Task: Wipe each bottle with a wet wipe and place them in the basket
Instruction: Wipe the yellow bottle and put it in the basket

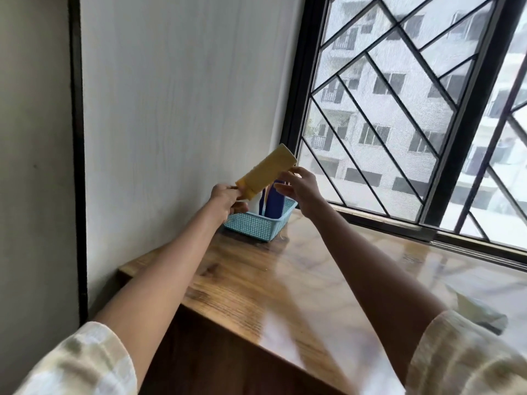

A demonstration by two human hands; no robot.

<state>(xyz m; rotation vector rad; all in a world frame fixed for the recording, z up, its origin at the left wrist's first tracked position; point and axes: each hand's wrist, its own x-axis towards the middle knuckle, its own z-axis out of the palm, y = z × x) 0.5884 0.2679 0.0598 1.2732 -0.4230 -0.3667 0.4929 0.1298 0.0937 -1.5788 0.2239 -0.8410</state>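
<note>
My left hand (225, 195) grips the cap end of the yellow bottle (266, 172), tilted above the blue basket (258, 226) on the table (285, 280); my right hand (299, 186) hovers open beside it

L hand (225, 195) grips cap end of yellow tube (266, 172), tilted above blue basket (258, 223). R hand (299, 185) touches its upper end w/ fingers relaxed. Blue bottle (275, 202) stands in basket on wood table (271, 280), by window (413, 109).

Daylight thru window (399, 115); glare on tabletop (285, 295); slight blur.
</note>
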